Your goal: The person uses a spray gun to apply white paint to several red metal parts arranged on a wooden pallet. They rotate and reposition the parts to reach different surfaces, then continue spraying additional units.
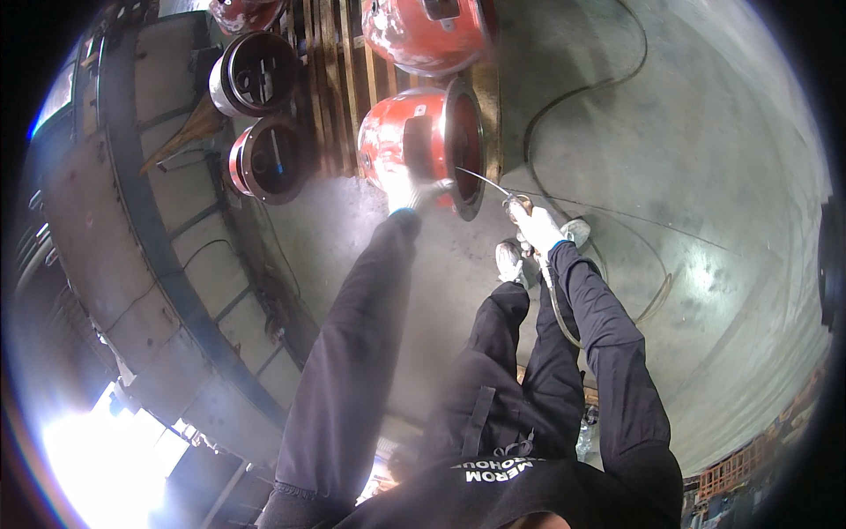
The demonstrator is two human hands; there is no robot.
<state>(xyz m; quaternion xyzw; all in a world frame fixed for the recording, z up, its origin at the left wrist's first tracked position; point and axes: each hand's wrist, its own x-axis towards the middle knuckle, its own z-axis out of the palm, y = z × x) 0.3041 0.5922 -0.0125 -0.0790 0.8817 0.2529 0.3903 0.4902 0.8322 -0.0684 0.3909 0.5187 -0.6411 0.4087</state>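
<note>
A red cylindrical metal housing (383, 132) with a wide round flange (471, 198) lies on its side at the near end of a wooden pallet. My left hand (412, 191), in a white glove and slightly blurred, rests at its near side with fingers stretched toward the flange. Held in my gloved right hand (539, 231) is an air blow gun (518, 207) with a long thin nozzle. The nozzle's tip reaches into the housing's open end. A hose runs from the gun down past my right forearm.
Another red housing (427, 35) sits farther back on the slatted wooden pallet (335, 88). Two round flanged parts (256, 75) stand left of it. A long hose (529, 132) loops over the grey floor on the right. Large metal panels (132, 220) line the left.
</note>
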